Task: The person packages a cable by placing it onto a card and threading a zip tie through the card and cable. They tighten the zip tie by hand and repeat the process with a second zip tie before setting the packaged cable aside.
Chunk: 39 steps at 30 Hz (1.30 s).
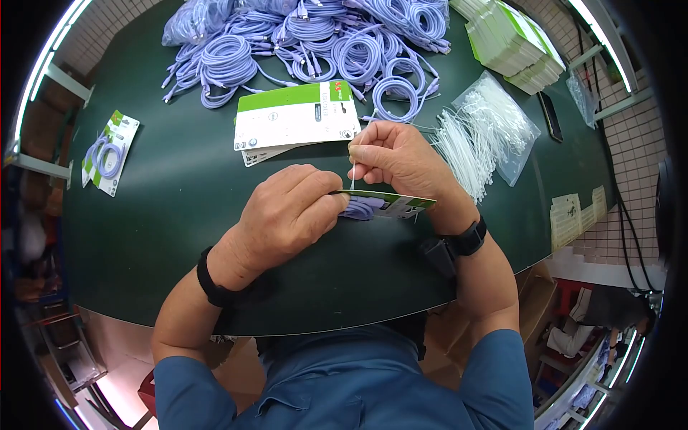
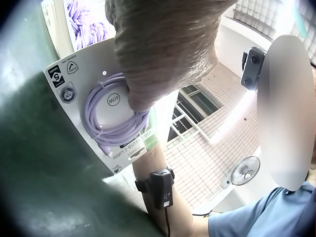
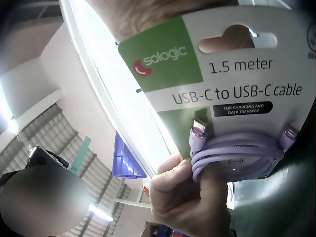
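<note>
Upright over the near part of the table is a green and white printed card (image 1: 401, 206) with a coiled lilac USB-C cable (image 3: 237, 148) against its front. My left hand (image 1: 290, 204) grips the card and coil together, the thumb pressing on the coil in the left wrist view. Behind the card's upper edge, my right hand (image 1: 398, 159) pinches a thin white cable tie (image 1: 352, 175) between thumb and forefinger. The tie stands up from the card's back edge. Both metal plugs of the cable show at the coil's sides in the right wrist view.
Flat cards (image 1: 294, 118) lie just beyond the hands. Lilac cable coils (image 1: 229, 61) heap at the back. White cable ties (image 1: 476, 136) spill from a clear bag at right, near a phone (image 1: 550, 117) and stacked cards (image 1: 509, 46). A card with a cable (image 1: 107, 154) lies far left.
</note>
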{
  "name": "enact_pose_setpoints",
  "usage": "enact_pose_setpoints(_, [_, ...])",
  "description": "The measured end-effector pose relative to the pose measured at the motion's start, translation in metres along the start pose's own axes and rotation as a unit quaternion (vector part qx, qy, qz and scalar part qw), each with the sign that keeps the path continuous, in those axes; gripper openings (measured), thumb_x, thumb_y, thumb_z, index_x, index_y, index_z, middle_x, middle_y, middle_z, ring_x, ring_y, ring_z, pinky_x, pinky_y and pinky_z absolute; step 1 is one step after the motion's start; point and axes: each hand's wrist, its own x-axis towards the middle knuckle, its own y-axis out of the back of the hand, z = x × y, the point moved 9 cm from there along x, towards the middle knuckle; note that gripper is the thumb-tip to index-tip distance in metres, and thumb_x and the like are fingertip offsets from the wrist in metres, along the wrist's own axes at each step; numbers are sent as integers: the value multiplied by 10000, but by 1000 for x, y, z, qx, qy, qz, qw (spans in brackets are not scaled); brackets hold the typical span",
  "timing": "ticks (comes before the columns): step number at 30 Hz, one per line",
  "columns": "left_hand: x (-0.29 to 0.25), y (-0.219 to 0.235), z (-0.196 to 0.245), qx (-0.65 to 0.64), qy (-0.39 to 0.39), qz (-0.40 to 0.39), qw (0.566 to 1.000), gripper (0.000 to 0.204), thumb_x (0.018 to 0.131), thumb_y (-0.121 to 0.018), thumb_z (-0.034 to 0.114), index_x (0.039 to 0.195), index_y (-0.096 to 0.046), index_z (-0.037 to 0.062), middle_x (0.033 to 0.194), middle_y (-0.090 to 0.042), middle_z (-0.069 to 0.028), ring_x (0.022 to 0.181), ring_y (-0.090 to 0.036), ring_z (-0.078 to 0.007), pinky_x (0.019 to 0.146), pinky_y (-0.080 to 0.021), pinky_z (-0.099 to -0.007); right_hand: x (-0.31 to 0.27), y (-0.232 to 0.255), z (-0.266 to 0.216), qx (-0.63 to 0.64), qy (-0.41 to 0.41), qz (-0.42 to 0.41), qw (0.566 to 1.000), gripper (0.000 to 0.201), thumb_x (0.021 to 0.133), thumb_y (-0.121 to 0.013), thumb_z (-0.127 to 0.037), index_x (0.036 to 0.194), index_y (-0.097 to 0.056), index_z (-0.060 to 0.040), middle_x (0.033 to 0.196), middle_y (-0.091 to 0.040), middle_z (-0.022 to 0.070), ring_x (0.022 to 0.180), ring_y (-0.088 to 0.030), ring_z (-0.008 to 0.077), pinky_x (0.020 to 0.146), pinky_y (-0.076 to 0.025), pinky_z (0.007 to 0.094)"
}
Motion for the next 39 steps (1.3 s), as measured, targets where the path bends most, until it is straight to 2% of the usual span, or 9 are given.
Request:
enact_pose_setpoints(14, [-1, 0, -1, 0, -3, 5, 1000, 293, 696, -836, -57, 923, -666, 16, 927, -691, -106, 786, -714, -284, 664, -598, -374, -1, 0, 3, -54, -9, 20, 998, 133, 1002, -774, -97, 1066, -695, -12, 924, -733, 64, 775, -732, 114, 673, -596, 218])
enact_pose_setpoints(17, [-2, 1, -1, 4, -3, 4, 1000, 298, 693, -837, -58, 928, -669, 16, 927, -690, -105, 785, -714, -283, 661, -597, -373, -1, -6, 4, -30, -14, -16, 999, 129, 999, -772, -85, 1068, -695, -7, 927, -734, 69, 779, -733, 114, 679, -599, 222])
enact_pose_setpoints(22, [-1, 1, 0, 4, -6, 9, 1000, 302, 689, -835, -59, 933, -674, 17, 931, -691, -103, 786, -715, -283, 661, -598, -372, -4, -8, 1, -24, -8, -19, 999, 129, 1000, -768, -83, 1073, -694, -8, 931, -735, 68, 760, -721, 111, 666, -591, 220])
enact_pose_setpoints(25, [0, 2, -1, 3, 0, 5, 1000, 293, 693, -832, -56, 932, -680, 22, 939, -696, -101, 799, -718, -284, 675, -603, -376, -6, -18, -5, -30, 17, -80, 996, 120, 1001, -759, -68, 1087, -693, -16, 928, -732, 57, 740, -702, 97, 656, -573, 216])
enact_pose_setpoints(30, [2, 3, 2, 10, -2, 1, 1000, 275, 705, -829, -41, 930, -684, 26, 961, -707, -99, 821, -726, -286, 693, -610, -381, -7, -24, -10, -28, 54, -117, 991, 102, 1013, -744, -90, 1078, -705, -23, 909, -731, 42, 739, -683, 83, 660, -553, 211])
enact_pose_setpoints(33, [6, 4, 3, 17, -3, 0, 1000, 254, 718, -830, -19, 922, -687, 27, 994, -721, -101, 846, -735, -283, 707, -616, -385, -4, -15, -2, 16, -3, -105, 994, 111, 1030, -724, -117, 1085, -712, -22, 890, -734, 33, 755, -680, 69, 676, -544, 211])
enact_pose_setpoints(39, [8, 2, 3, 16, -10, -28, 999, 226, 727, -809, -23, 913, -689, 22, 1032, -733, -103, 822, -740, -277, 699, -614, -379, -7, -17, -4, -59, 1, -138, 989, 149, 1054, -707, -158, 1063, -734, -12, 890, -746, 33, 752, -682, 62, 665, -541, 194])
